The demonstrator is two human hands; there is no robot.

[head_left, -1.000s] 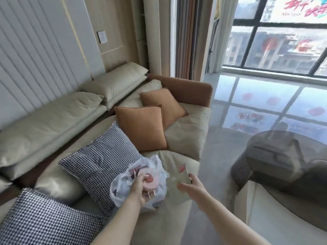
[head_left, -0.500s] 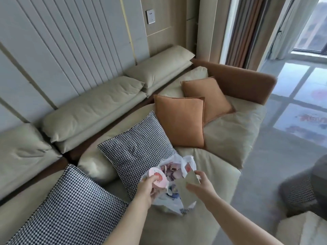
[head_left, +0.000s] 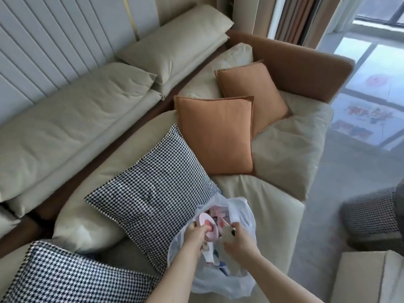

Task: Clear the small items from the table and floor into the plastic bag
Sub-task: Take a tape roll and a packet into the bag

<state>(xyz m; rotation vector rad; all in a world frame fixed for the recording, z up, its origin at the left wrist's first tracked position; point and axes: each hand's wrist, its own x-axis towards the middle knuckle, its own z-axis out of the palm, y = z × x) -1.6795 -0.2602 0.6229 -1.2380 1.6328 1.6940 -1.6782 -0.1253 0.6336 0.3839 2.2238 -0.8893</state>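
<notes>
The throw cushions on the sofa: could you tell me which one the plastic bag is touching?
The houndstooth cushion in the middle: the plastic bag sits against its lower right edge. Both orange cushions and the other houndstooth cushion lie clear of it.

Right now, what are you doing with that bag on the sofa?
A person is filling a thin white plastic bag that sits on the beige sofa seat beside a black-and-white houndstooth cushion. The left hand holds a round pink tape roll over the bag's opening. The right hand grips a small pale flat item, too blurred to identify.

Head view, steeply down over sofa
</notes>
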